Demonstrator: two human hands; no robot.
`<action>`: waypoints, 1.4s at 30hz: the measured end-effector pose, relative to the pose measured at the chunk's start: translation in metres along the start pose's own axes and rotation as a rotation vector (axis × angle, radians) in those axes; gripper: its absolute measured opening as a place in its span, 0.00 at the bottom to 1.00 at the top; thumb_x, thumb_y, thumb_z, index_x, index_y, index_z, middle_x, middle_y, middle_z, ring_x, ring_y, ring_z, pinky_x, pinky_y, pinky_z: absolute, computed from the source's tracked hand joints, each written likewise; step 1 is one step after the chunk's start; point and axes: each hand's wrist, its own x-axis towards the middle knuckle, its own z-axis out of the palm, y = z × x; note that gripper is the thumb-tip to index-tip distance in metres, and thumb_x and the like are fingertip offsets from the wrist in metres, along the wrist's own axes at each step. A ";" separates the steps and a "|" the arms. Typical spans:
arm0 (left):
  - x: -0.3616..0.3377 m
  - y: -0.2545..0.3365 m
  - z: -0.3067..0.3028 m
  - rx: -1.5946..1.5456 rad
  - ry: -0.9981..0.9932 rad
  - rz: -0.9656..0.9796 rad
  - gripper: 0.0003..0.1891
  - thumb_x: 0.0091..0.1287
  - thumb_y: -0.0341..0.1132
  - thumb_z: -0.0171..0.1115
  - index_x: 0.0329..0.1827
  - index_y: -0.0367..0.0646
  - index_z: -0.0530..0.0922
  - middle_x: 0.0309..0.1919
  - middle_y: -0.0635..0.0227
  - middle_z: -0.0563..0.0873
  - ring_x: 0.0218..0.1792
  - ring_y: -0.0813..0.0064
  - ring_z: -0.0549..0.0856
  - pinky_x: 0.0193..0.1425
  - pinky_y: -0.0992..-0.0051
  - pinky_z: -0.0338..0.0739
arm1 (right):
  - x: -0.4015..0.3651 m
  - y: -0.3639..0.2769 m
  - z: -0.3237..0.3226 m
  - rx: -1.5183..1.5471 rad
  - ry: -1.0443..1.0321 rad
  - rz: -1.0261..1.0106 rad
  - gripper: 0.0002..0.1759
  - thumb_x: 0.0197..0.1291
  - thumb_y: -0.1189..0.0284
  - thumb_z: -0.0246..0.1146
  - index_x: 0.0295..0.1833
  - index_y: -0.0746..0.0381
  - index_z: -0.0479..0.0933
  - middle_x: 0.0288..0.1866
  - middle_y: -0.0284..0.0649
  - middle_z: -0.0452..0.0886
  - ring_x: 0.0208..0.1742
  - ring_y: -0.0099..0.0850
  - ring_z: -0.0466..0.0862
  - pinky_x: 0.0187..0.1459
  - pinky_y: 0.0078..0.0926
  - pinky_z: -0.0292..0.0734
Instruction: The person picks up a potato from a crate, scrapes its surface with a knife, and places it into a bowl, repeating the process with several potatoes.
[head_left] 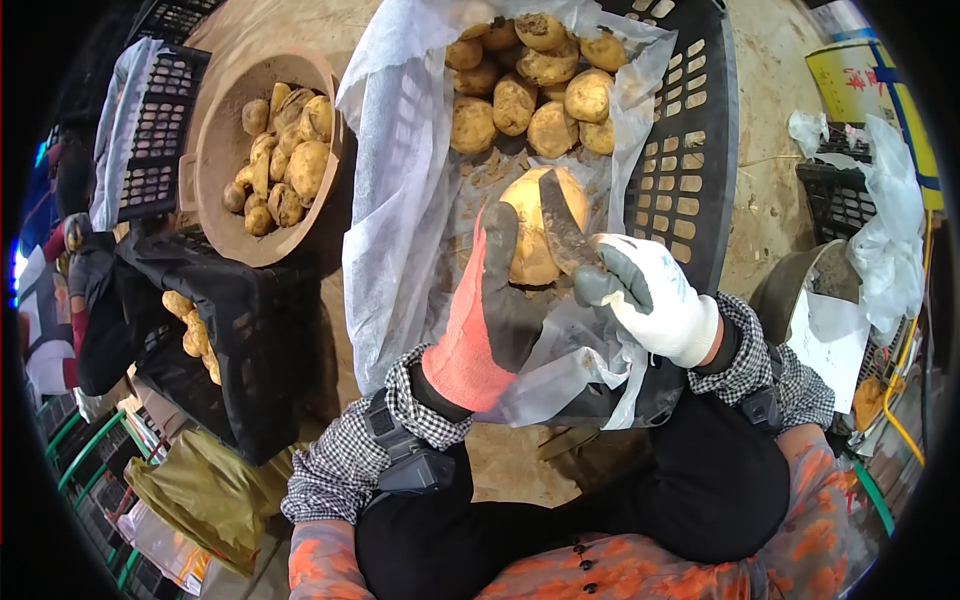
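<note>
Yellow, a large potato [534,258] is clasped by the red-gloved left hand [484,315]; across it, a dirty blade [562,220] is pinched by the right hand [652,298].

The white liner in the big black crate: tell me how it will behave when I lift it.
The liner will likely be floppy, as it hangs in loose folds over the side of the crate. Near the front it looks thin and see-through, so it may tear. Lifting the far end could set the rounded potatoes piled there rolling.

Olive sack [205,490], yellow cord [887,402], white paper [825,345]
</note>
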 end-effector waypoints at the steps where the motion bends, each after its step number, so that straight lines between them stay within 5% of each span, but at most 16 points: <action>1: -0.003 -0.006 -0.004 -0.003 0.003 -0.002 0.31 0.64 0.24 0.59 0.70 0.35 0.58 0.61 0.57 0.71 0.60 0.65 0.74 0.66 0.70 0.68 | 0.002 -0.003 -0.002 -0.181 -0.028 -0.085 0.20 0.51 0.67 0.61 0.48 0.69 0.73 0.40 0.51 0.78 0.40 0.53 0.79 0.39 0.39 0.76; 4: -0.010 -0.018 -0.004 0.004 -0.219 -0.083 0.24 0.71 0.27 0.54 0.67 0.33 0.61 0.60 0.53 0.73 0.59 0.66 0.77 0.62 0.68 0.74 | 0.001 -0.006 0.001 -0.233 -0.118 -0.090 0.21 0.51 0.68 0.60 0.51 0.67 0.73 0.40 0.49 0.78 0.39 0.50 0.80 0.40 0.38 0.77; 7: -0.005 -0.013 0.010 -0.529 0.044 -0.277 0.21 0.74 0.27 0.49 0.68 0.33 0.60 0.59 0.54 0.74 0.59 0.66 0.77 0.61 0.69 0.74 | 0.000 -0.006 0.001 -0.274 -0.215 -0.065 0.22 0.52 0.67 0.61 0.51 0.67 0.73 0.40 0.47 0.80 0.38 0.46 0.81 0.40 0.35 0.78; 9: 0.002 0.003 0.008 -0.306 0.073 0.000 0.21 0.75 0.30 0.46 0.68 0.33 0.60 0.61 0.54 0.73 0.61 0.65 0.76 0.62 0.69 0.73 | 0.002 -0.003 0.002 0.427 -0.139 0.322 0.24 0.53 0.65 0.62 0.52 0.68 0.72 0.40 0.48 0.81 0.39 0.46 0.82 0.40 0.35 0.78; 11: 0.006 0.001 0.004 -0.523 0.070 -0.201 0.24 0.71 0.27 0.52 0.69 0.33 0.59 0.61 0.54 0.72 0.61 0.64 0.75 0.63 0.68 0.73 | 0.001 -0.003 -0.006 0.516 -0.189 0.537 0.25 0.55 0.65 0.62 0.54 0.70 0.72 0.39 0.50 0.80 0.39 0.49 0.81 0.41 0.37 0.77; 14: 0.000 -0.001 0.003 0.255 0.082 0.127 0.20 0.76 0.34 0.43 0.68 0.36 0.61 0.61 0.57 0.71 0.61 0.67 0.74 0.65 0.69 0.70 | -0.008 0.009 0.006 -0.153 -0.117 -0.095 0.25 0.54 0.68 0.61 0.56 0.70 0.71 0.43 0.52 0.80 0.42 0.52 0.80 0.42 0.39 0.77; 15: -0.002 -0.002 0.003 0.257 0.079 0.127 0.20 0.76 0.34 0.43 0.68 0.36 0.61 0.61 0.57 0.71 0.61 0.67 0.74 0.65 0.69 0.70 | -0.008 0.011 0.005 -0.151 -0.113 -0.094 0.25 0.54 0.68 0.61 0.56 0.70 0.71 0.43 0.52 0.80 0.42 0.52 0.80 0.42 0.39 0.77; 17: -0.002 0.001 0.002 -1.150 -0.130 -0.136 0.22 0.74 0.33 0.49 0.69 0.36 0.61 0.59 0.57 0.74 0.60 0.68 0.76 0.66 0.69 0.70 | -0.006 0.016 0.001 0.078 -0.208 -0.001 0.27 0.54 0.69 0.61 0.58 0.70 0.71 0.46 0.53 0.79 0.43 0.52 0.80 0.44 0.38 0.77; 18: -0.002 0.000 0.004 -1.148 -0.133 -0.131 0.22 0.74 0.33 0.49 0.69 0.36 0.61 0.59 0.57 0.74 0.60 0.68 0.76 0.66 0.69 0.70 | -0.011 0.016 0.004 0.275 -0.076 0.248 0.26 0.54 0.71 0.61 0.58 0.71 0.71 0.46 0.53 0.79 0.44 0.50 0.81 0.45 0.37 0.77; 20: -0.002 -0.001 0.009 -0.227 0.118 -0.014 0.23 0.74 0.35 0.50 0.70 0.38 0.61 0.58 0.60 0.76 0.58 0.70 0.78 0.63 0.69 0.72 | -0.008 0.011 -0.001 0.391 -0.045 0.472 0.24 0.55 0.71 0.60 0.57 0.71 0.71 0.47 0.53 0.79 0.44 0.49 0.81 0.47 0.36 0.77; 25: 0.005 0.018 -0.005 -0.591 -0.090 -0.242 0.24 0.73 0.33 0.52 0.69 0.36 0.61 0.58 0.59 0.77 0.57 0.70 0.78 0.60 0.69 0.75 | -0.020 0.034 0.005 0.109 0.075 0.291 0.24 0.54 0.67 0.62 0.54 0.70 0.72 0.48 0.54 0.77 0.44 0.51 0.80 0.45 0.37 0.77; 27: 0.000 0.010 -0.005 -0.623 -0.046 -0.338 0.24 0.72 0.32 0.53 0.69 0.35 0.61 0.57 0.58 0.77 0.57 0.69 0.78 0.60 0.68 0.75 | -0.004 0.022 -0.001 -0.125 -0.063 -0.073 0.26 0.51 0.64 0.63 0.52 0.69 0.73 0.50 0.54 0.76 0.43 0.53 0.79 0.42 0.39 0.77; 29: -0.003 -0.014 -0.007 0.309 0.057 0.201 0.27 0.68 0.26 0.56 0.69 0.32 0.60 0.58 0.55 0.76 0.57 0.64 0.79 0.60 0.67 0.74 | -0.001 0.011 -0.003 -0.127 -0.118 -0.034 0.26 0.46 0.65 0.64 0.51 0.67 0.74 0.49 0.51 0.76 0.42 0.52 0.79 0.40 0.42 0.76; 36: -0.010 -0.026 0.002 0.124 0.105 0.082 0.26 0.66 0.22 0.59 0.66 0.32 0.61 0.59 0.52 0.75 0.57 0.64 0.80 0.60 0.67 0.76 | 0.001 -0.001 0.006 -0.458 -0.303 -0.082 0.19 0.49 0.65 0.63 0.47 0.62 0.75 0.44 0.45 0.75 0.38 0.43 0.80 0.39 0.38 0.76; 40: -0.006 -0.017 -0.002 0.194 0.162 0.094 0.24 0.69 0.25 0.56 0.66 0.32 0.61 0.59 0.53 0.75 0.58 0.65 0.79 0.62 0.66 0.75 | 0.002 0.006 -0.003 0.094 -0.132 0.053 0.18 0.54 0.63 0.62 0.46 0.64 0.74 0.38 0.43 0.77 0.37 0.39 0.80 0.37 0.33 0.75; 42: 0.010 0.021 -0.005 -1.317 0.133 -0.501 0.34 0.67 0.33 0.59 0.71 0.30 0.53 0.63 0.53 0.72 0.62 0.60 0.75 0.65 0.67 0.70 | 0.007 -0.007 -0.003 0.691 0.081 0.439 0.17 0.65 0.61 0.59 0.42 0.66 0.73 0.32 0.36 0.76 0.31 0.25 0.76 0.33 0.22 0.72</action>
